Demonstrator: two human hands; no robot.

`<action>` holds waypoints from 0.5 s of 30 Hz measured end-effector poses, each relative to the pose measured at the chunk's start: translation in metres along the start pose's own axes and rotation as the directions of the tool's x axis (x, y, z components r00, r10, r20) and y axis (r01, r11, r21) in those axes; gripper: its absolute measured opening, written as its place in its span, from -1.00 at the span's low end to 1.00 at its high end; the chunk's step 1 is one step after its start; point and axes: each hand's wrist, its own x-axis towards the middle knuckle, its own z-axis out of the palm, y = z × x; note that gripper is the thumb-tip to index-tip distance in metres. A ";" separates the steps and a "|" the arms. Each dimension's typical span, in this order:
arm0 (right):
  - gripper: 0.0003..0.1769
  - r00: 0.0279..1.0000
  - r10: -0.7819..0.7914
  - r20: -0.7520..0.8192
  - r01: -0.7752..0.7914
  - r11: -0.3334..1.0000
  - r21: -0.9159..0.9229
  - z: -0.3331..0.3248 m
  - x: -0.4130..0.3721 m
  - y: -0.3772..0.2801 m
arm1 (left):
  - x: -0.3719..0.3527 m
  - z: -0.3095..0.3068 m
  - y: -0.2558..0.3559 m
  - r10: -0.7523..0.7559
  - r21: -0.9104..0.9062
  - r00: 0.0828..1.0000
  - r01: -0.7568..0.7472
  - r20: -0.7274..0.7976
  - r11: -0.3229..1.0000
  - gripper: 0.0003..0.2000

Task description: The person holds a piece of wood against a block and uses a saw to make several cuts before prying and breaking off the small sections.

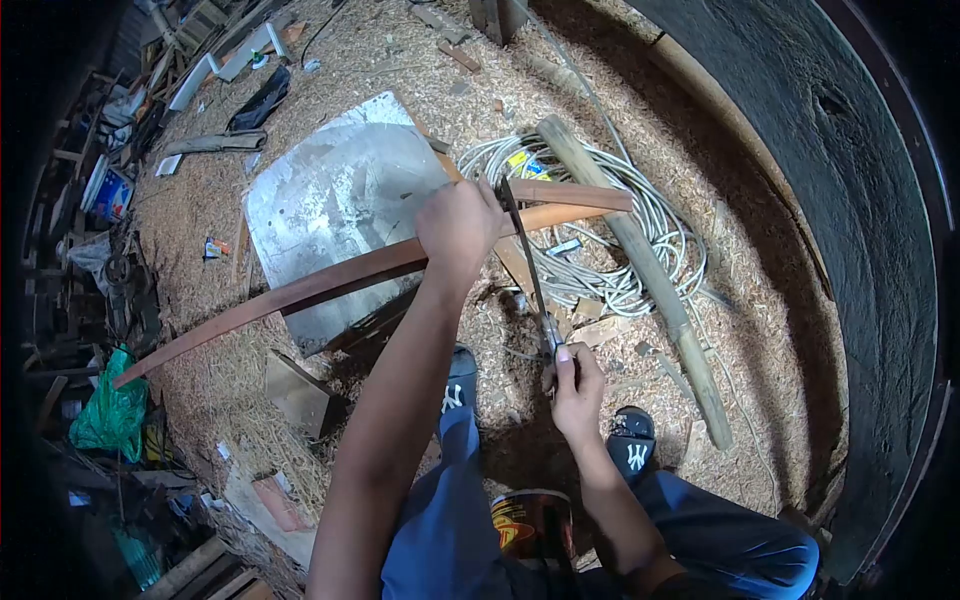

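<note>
My left hand is closed over a long, slightly curved reddish wooden strip, pressing on it close to the blade. The strip runs from the lower left up to the right, above a scuffed silvery metal panel. In my right hand is the handle of a hand saw. Its long dark blade is seen nearly edge-on and crosses the strip just right of my left hand; the teeth cannot be made out. An orange-toned piece of wood lies against the strip's right end.
A coil of grey cable lies at right beneath a round wooden pole. Wood shavings cover the ground. A large dark curved wall bounds the right. A tin stands between my legs. Scrap wood and a green bag line the left.
</note>
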 end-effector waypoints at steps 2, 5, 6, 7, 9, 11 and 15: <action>-0.61 0.998 -0.063 0.029 0.067 0.987 -0.148 -0.001 0.001 0.008 | 0.002 0.002 0.001 -0.033 -0.013 0.999 0.033 -0.003 0.999 -0.58; -0.51 1.000 -0.009 0.002 0.010 0.998 -0.064 -0.003 -0.001 0.019 | 0.002 -0.002 0.006 -0.122 -0.022 0.993 0.122 0.000 0.992 -0.57; -0.49 1.000 0.007 -0.011 -0.007 1.000 0.004 -0.002 0.000 0.018 | 0.002 -0.002 0.006 -0.118 -0.020 0.993 0.118 -0.006 0.993 -0.57; -0.49 1.000 0.002 -0.013 -0.002 1.000 0.011 -0.003 0.003 0.016 | 0.001 -0.002 0.007 -0.110 -0.008 0.994 0.110 0.007 0.994 -0.57; -0.43 0.998 0.049 -0.042 -0.049 0.999 0.011 -0.003 0.009 0.008 | 0.002 0.001 0.006 -0.097 0.010 0.995 0.097 0.015 0.995 -0.57; -0.42 0.997 0.033 -0.063 -0.038 0.996 -0.077 0.005 0.022 -0.013 | 0.000 0.008 0.005 -0.005 0.071 0.995 0.012 -0.098 0.997 -0.56; -0.39 0.994 -0.052 -0.100 0.040 0.992 -0.118 0.011 0.032 0.000 | -0.001 0.011 0.004 -0.003 0.007 0.995 0.003 -0.098 1.000 -0.60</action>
